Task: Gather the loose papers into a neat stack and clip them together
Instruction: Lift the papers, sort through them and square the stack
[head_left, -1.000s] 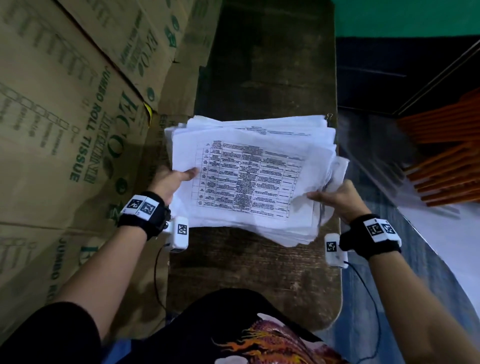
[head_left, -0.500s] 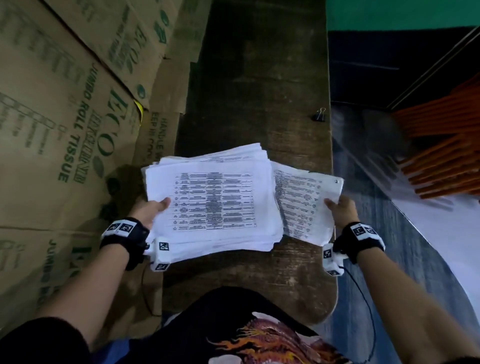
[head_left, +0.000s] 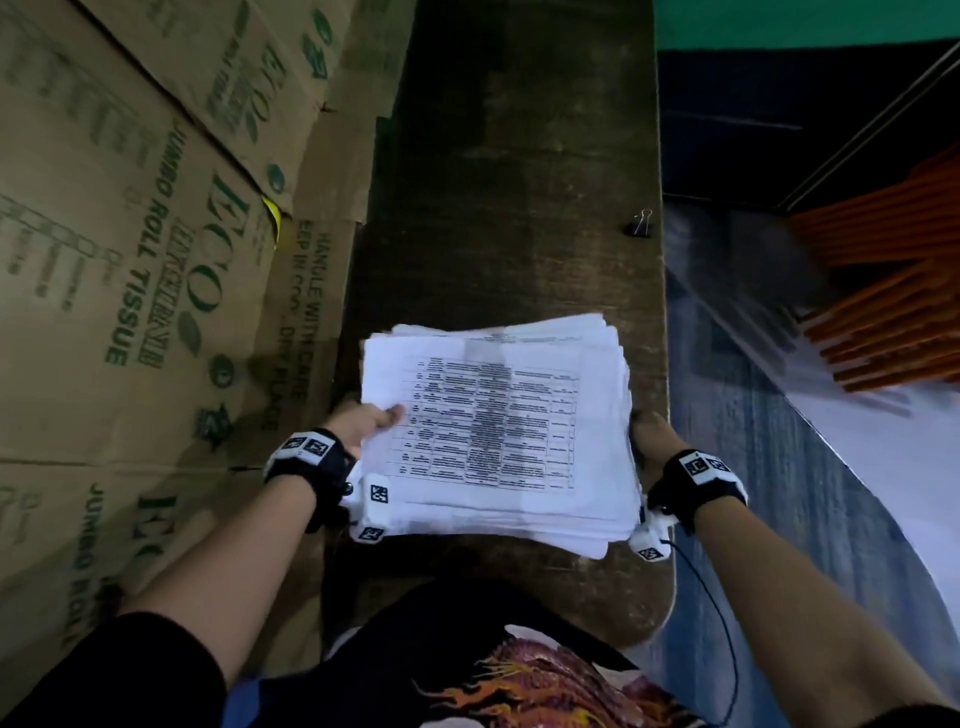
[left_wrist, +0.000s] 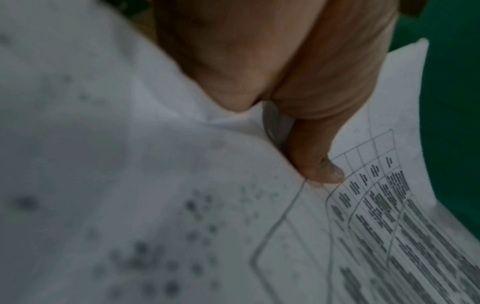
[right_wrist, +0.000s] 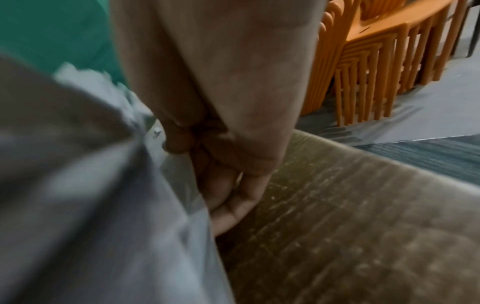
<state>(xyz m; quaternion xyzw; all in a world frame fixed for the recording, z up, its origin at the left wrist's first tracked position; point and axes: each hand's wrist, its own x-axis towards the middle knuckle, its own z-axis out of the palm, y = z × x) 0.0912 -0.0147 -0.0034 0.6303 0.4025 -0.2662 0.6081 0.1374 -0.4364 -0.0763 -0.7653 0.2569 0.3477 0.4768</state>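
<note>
A thick stack of white printed papers (head_left: 493, 431) hangs just above the near end of the wooden bench (head_left: 519, 208), its edges roughly lined up. My left hand (head_left: 376, 418) grips the stack's left edge, thumb (left_wrist: 319, 168) pressed on the top sheet (left_wrist: 389, 205) and fingers hidden beneath. My right hand (head_left: 648, 431) holds the right edge; in the right wrist view its fingers (right_wrist: 228, 197) curl under the papers (right_wrist: 91, 185). A small black binder clip (head_left: 642, 224) lies on the bench by its right edge, well beyond the stack.
Large cardboard tissue cartons (head_left: 130, 260) line the bench's left side. On the floor to the right stand stacked orange plastic chairs (head_left: 883, 291). The bench is narrow, with its right edge (head_left: 665, 364) close to the stack.
Half a second ago my right hand held a separate bunch of sheets beside the main pile. Those sheets now lie together with the pile as one stack, held at both side edges.
</note>
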